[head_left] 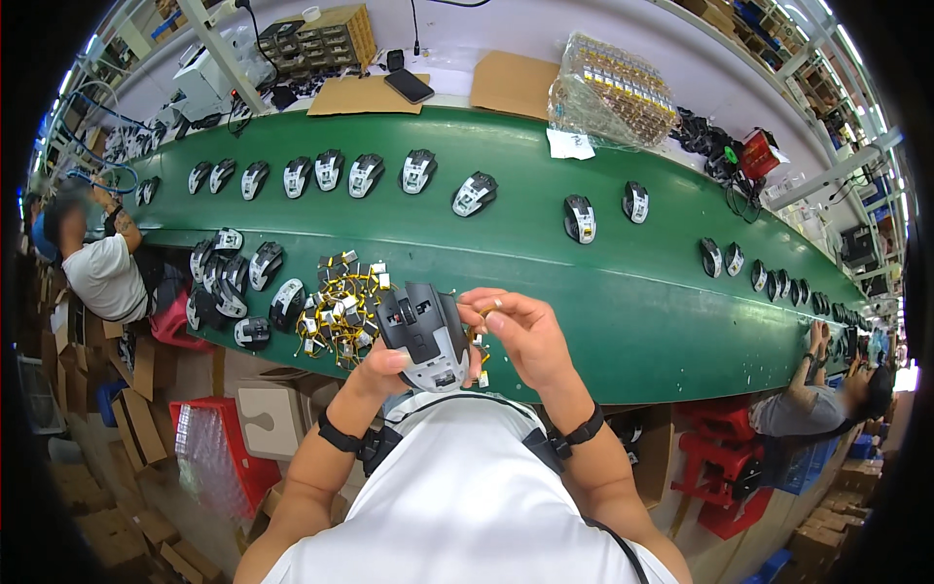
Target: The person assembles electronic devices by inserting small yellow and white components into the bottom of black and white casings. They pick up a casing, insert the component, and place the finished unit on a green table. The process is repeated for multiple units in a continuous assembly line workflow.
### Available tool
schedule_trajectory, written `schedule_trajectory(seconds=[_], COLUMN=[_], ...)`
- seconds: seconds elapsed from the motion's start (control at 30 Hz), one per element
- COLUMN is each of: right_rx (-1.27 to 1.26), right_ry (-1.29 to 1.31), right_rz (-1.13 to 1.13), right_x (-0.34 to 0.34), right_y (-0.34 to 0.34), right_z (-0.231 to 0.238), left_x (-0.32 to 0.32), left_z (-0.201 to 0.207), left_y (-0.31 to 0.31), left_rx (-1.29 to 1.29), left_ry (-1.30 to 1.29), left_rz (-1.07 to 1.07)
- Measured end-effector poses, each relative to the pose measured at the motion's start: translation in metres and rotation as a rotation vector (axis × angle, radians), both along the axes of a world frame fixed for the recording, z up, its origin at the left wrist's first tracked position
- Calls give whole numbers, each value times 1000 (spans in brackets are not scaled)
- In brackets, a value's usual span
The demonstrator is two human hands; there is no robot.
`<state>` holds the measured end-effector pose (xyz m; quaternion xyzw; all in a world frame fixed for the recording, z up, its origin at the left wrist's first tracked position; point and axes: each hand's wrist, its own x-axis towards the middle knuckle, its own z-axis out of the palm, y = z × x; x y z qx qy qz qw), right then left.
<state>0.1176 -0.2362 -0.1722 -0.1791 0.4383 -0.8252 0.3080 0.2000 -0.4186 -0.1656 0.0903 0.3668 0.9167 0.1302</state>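
Cupping the black-and-grey computer mouse at lower centre, the left hand curls around its flanks, a sound hold for a probably light, stiff, slick shell. The right hand pinches a yellow lead, likely delicate. Leftward, heaped wired packs crowd close.

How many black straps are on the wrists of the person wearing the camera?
2: one strap on the wrist of the left hand, another strap on that of the right hand. None looks hidden.
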Motion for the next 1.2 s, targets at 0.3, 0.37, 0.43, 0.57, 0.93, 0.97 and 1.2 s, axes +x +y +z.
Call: schedule_trajectory(seconds=[0.3, 0.37, 0.43, 0.57, 0.93, 0.97, 1.2], right_rx=[-156, -127, 51, 296, 418, 470, 567], right_ry=[-118, -114, 47, 137, 553, 709, 1144], right_rz=[-113, -215, -190, 56, -334, -426, -738], right_x=[4, 6, 7, 13, 25, 24, 21], right_y=[-9, -9, -2, 11, 2, 0, -8], right_z=[6, 14, 25, 54, 48, 45, 38], left_x=[7, 3, -3, -6, 14, 17, 15], left_z=[-4, -1, 6, 19, 27, 28, 30], left_y=[-3, -1, -4, -9, -4, -1, 4], left_rx=[52, 25, -57, -80, -544, -514, -183], left_ry=[-9, -18, -10, 186, 416, 352, 157], left_rz=[-15, 138, 281, 254, 202, 200, 193])
